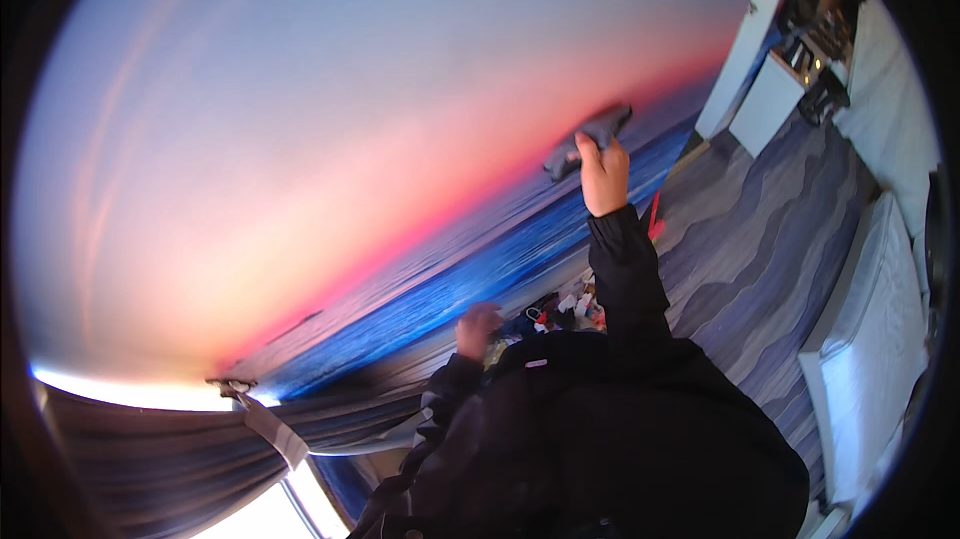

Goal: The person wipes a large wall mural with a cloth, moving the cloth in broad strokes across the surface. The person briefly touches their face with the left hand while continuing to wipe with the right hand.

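My right hand [606,179] is raised in front of a wall-sized picture [375,179] of a sunset over the sea. Pinched between its thumb and fingers is a grey cloth [609,121], slightly blurred. Whether the cloth touches the wall cannot be told. Lower down, my left hand [478,330] is held near my chest, blurred, with its fingers partly curled. Nothing shows clearly in that hand. Both arms wear black sleeves, and my black jacket [622,434] fills the bottom of the view.
Below my hands lies a heap of small mixed items [562,308]. A wave-patterned floor [750,239] runs to the right, past a thin red object [655,220], towards a white, mattress-like block [862,366]. A white cabinet [766,103] stands farther off. Dark curtains [165,456] hang lower left by a bright window.
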A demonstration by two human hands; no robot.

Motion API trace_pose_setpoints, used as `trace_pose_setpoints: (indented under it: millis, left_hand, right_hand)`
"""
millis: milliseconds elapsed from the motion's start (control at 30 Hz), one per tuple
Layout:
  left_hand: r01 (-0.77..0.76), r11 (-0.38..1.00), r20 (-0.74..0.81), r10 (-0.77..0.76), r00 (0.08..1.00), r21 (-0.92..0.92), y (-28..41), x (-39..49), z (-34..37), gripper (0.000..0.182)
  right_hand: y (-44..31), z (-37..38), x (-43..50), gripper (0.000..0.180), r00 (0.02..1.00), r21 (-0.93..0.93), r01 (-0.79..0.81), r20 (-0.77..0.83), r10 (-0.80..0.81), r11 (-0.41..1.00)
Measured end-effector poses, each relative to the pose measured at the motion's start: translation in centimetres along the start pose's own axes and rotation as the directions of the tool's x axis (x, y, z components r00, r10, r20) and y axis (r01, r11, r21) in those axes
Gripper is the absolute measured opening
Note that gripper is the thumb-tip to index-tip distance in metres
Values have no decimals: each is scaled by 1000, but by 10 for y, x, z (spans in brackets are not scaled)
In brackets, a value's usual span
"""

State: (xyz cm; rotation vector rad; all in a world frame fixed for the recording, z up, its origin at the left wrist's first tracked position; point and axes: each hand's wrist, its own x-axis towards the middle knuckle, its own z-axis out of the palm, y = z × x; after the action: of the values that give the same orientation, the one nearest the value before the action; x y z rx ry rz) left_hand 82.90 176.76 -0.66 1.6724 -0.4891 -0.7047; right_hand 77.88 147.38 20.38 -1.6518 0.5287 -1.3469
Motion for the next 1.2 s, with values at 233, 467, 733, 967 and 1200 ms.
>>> trace_pose_setpoints:
  millis: [233, 467, 733, 967, 1200]
  left_hand:
    - [-4, 995, 203, -17, 979, 98, 44, 26, 67, 29]
    - [101, 990, 169, -117, 979, 100, 34, 30, 80, 26]
    - [70, 995, 91, -76, 993, 73, 33, 29, 87, 25]
    - [115, 993, -96, -116, 989, -17, 25, 6, 62, 23]
    - [81, 995, 11, -81, 997, -49, 23, 10, 50, 23]
  right_hand:
    - [74, -48, 32, 16, 990, -159, 111, -66, -123, 981]
    - [55, -75, 40, 26, 662, -556, -212, 523, 537, 804]
    - [-6, -13, 29, 56, 413, 139, -387, 910, 37, 911]
    - [72, -107, 88, 52, 524, 260, -712, 815, 247, 652]
    - [-2, 6, 0, 45, 384, 84, -549, 909, 161, 832]
